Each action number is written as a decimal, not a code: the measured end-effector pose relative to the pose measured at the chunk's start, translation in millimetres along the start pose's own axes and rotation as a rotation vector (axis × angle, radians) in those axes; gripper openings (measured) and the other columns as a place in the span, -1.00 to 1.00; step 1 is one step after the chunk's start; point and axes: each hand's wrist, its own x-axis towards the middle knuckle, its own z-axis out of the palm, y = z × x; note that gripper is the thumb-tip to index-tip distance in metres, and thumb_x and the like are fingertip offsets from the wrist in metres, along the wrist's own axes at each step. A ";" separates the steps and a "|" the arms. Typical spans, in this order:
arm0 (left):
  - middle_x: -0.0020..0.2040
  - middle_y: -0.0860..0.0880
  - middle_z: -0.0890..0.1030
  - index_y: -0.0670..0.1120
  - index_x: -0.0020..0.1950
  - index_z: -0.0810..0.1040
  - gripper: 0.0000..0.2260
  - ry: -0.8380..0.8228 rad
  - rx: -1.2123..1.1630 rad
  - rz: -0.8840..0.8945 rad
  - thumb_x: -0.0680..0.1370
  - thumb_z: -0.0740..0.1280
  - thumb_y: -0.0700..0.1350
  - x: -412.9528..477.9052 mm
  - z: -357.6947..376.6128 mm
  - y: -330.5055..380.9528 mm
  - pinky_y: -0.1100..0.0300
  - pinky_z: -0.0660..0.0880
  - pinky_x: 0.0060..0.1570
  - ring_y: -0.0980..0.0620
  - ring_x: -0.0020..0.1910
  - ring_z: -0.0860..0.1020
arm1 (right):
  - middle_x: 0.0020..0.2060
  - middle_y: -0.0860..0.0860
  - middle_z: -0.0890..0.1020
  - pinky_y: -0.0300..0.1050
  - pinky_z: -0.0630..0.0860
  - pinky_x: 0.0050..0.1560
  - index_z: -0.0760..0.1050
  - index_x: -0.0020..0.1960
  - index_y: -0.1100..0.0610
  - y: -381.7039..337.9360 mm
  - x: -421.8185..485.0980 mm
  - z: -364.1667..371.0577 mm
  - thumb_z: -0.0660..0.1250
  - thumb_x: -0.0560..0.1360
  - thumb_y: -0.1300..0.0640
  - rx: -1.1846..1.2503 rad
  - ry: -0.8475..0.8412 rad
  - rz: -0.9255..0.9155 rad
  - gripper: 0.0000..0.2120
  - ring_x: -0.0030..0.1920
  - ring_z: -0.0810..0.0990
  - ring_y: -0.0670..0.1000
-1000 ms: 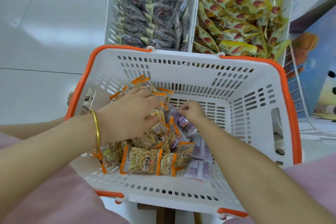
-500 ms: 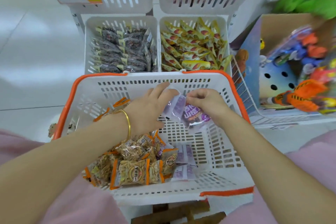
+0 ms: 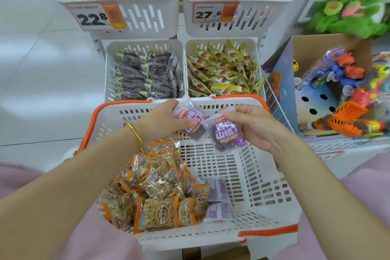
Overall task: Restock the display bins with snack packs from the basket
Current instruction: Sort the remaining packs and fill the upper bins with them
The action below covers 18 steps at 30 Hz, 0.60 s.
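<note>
left grip (image 3: 162, 121) pinching purple pack (image 3: 190, 119), right grip (image 3: 253, 127) pinching second purple pack (image 3: 226, 134), both over basket (image 3: 268, 232) far rim.

A thin, smooth gold bangle (image 3: 135, 133) rings the wrist of the left hand (image 3: 162, 121), the right hand (image 3: 255, 126) and both forearms (image 3: 63, 186) are bare, and soft, pale pink clothing (image 3: 99, 240) shows beneath the arms at the lower left and lower right edges.
</note>
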 end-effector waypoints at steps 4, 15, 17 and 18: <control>0.07 -0.19 0.65 -0.14 0.25 0.44 -0.69 -0.138 -0.210 -0.031 0.53 0.34 -0.15 -4.3 -3.1 7.3 0.03 0.60 0.02 -0.13 0.00 0.65 | -0.36 0.03 0.65 -0.22 0.55 -0.36 0.57 -0.13 0.22 -3.3 3.7 3.2 0.31 0.49 0.30 0.024 0.066 -0.072 -0.93 -0.39 0.58 -0.06; -0.06 -0.15 0.66 -0.10 0.03 0.42 -0.81 0.006 -0.186 0.038 0.50 0.38 -0.20 0.9 -6.8 18.2 0.08 0.61 -0.03 0.01 -0.17 0.65 | -0.35 -0.03 0.63 -0.18 0.53 -0.34 0.55 -0.18 0.12 -1.2 9.7 7.8 0.31 0.50 0.31 0.057 0.156 -0.160 -0.86 -0.37 0.57 -0.08; -0.05 -0.17 0.66 -0.12 0.08 0.43 -0.78 0.020 -0.160 0.072 0.49 0.39 -0.16 1.6 -5.9 18.5 0.07 0.60 -0.01 0.00 -0.17 0.65 | -0.33 0.01 0.63 -0.16 0.53 -0.32 0.54 -0.18 0.14 -3.5 9.7 9.6 0.30 0.50 0.32 0.119 0.135 -0.146 -0.86 -0.35 0.57 -0.06; -0.03 -0.18 0.65 -0.13 0.11 0.44 -0.77 0.026 -0.165 0.085 0.50 0.39 -0.16 1.9 -5.2 18.4 0.05 0.59 0.01 -0.03 -0.14 0.64 | -0.33 0.03 0.63 -0.13 0.52 -0.27 0.54 -0.18 0.16 -4.4 10.1 10.4 0.29 0.50 0.32 0.166 0.119 -0.135 -0.87 -0.32 0.57 -0.04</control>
